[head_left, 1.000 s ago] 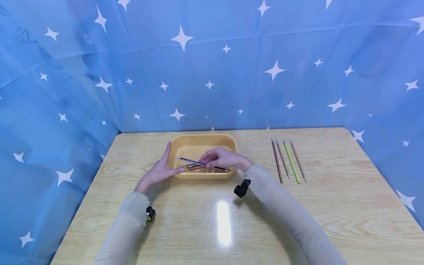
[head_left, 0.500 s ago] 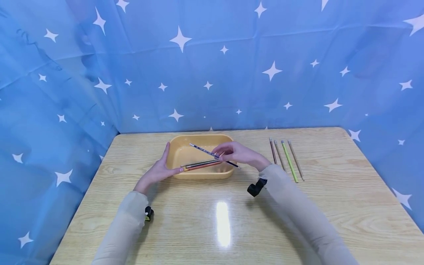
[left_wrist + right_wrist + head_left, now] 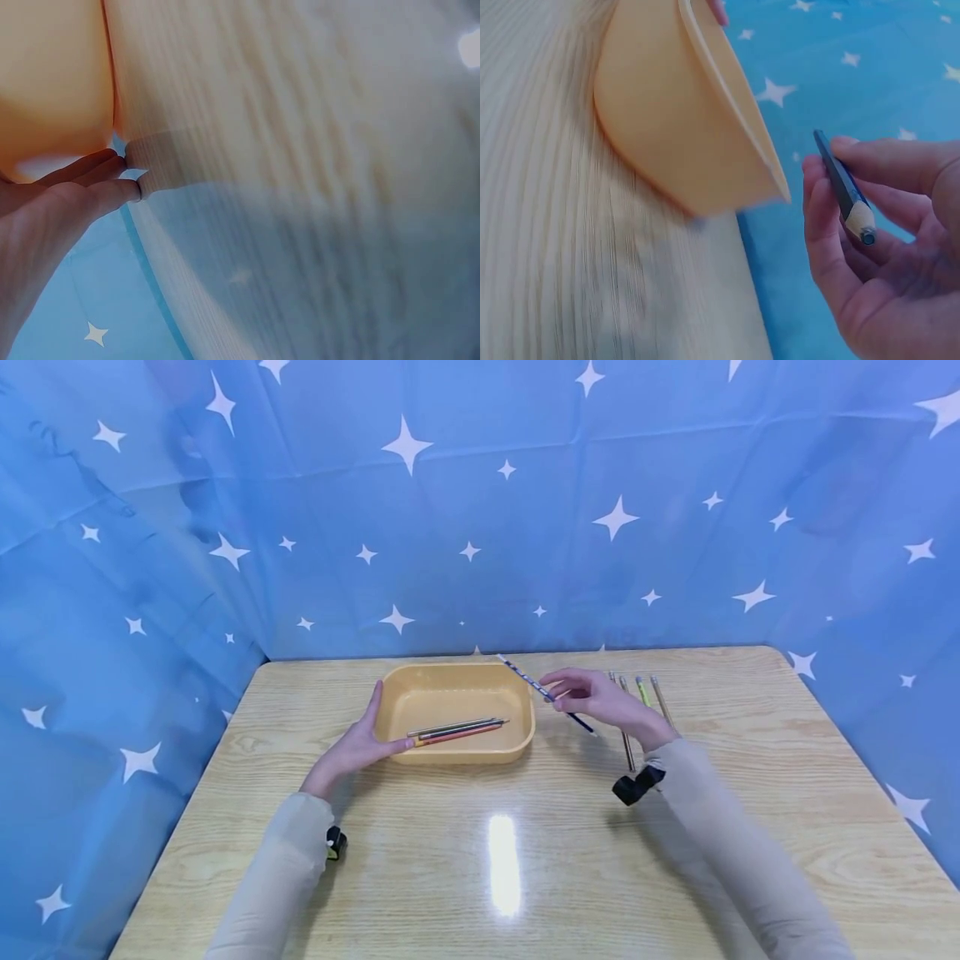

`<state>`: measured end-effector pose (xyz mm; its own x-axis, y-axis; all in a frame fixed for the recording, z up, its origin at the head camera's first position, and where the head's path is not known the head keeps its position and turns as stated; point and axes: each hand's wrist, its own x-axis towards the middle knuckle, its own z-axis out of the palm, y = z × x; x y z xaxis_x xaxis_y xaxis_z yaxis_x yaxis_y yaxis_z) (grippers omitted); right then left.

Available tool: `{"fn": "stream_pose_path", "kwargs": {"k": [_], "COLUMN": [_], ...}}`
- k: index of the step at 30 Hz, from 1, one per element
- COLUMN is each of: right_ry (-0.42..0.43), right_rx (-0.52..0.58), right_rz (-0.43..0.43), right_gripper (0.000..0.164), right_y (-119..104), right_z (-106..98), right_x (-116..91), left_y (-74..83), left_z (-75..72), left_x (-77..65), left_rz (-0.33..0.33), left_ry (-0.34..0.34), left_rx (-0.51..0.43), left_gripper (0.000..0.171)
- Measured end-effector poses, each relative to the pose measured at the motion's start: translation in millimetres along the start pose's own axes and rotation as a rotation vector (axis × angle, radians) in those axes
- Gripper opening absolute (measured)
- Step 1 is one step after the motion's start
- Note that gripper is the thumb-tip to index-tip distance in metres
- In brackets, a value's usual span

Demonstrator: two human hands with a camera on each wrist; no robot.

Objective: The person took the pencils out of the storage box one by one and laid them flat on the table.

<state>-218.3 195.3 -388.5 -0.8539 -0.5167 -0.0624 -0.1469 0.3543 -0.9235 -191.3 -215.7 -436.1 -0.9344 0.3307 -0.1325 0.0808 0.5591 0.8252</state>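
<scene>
Behind everything we see a blue curtain (image 3: pixel 450 493) printed with white stars, above a wood-grain table (image 3: pixel 390 843). The right hand (image 3: pixel 596 697) pinches a blue pencil (image 3: pixel 525 678) between thumb and fingers, apparently raised off the wood, eraser toward ten o'clock, point toward four. From those fingertips, four pencils (image 3: pixel 642 692) lie at three o'clock, partly hidden, running nearly twelve to six; the right hand is nearer them. At nine o'clock sits the tray (image 3: pixel 450 758), three pencils (image 3: pixel 457 731) along its near side. The left hand (image 3: pixel 358 747), fingers straight and thumb spread, touches its left end. Toward six o'clock we see open wood; the table's far edge is at twelve.
</scene>
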Motion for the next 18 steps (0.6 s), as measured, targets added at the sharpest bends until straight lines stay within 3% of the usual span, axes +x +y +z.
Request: {"fn": "stream_pose_path", "kwargs": {"k": [15,18], "right_ry": [0.203,0.227], "right_rx": [-0.101,-0.139], "right_rz": [0.200,0.214], "right_gripper": [0.053,0.052], "right_y": [48,55], "right_z": [-65,-74], "right_x": [-62,-71], "left_y": [0.6,16.1], "left_z": [-0.5,-2.4], "left_x": [-0.5,-7.4], "left_rz": [-0.016,-0.026], "left_ry": [-0.003,-0.015], "left_rx": [0.000,-0.013], "left_gripper": [0.116,0.113]}}
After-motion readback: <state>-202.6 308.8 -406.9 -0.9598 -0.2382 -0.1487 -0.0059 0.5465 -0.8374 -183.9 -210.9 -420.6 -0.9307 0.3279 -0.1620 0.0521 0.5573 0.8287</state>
